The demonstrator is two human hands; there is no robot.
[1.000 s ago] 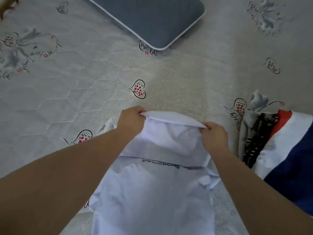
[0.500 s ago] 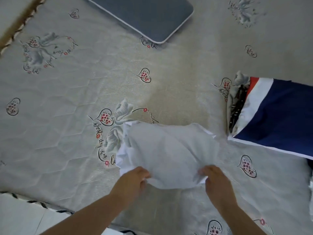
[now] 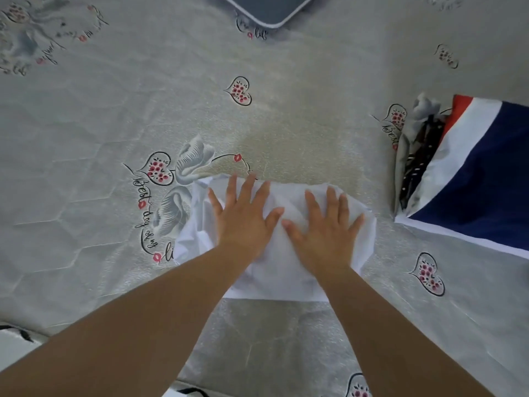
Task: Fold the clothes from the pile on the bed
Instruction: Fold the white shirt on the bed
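A folded white garment (image 3: 289,279) lies on the bed in front of me, near the front edge. My left hand (image 3: 243,216) presses flat on its left half, fingers spread and straight. My right hand (image 3: 323,224) presses flat on its right half, fingers spread the same way. The two thumbs nearly meet over the middle of the cloth. At the right lies a stack of folded clothes (image 3: 481,179), topped by a navy piece with a white and red band.
The grey bedsheet (image 3: 86,138) carries printed hearts and swans. A dark blue pillow (image 3: 269,10) sits at the far edge, top centre. The bed's front edge runs along the lower left, with pale floor below it.
The white garment was folded toward me and laid down. Both hands have let go of its near edge and now lie flat on top of it.
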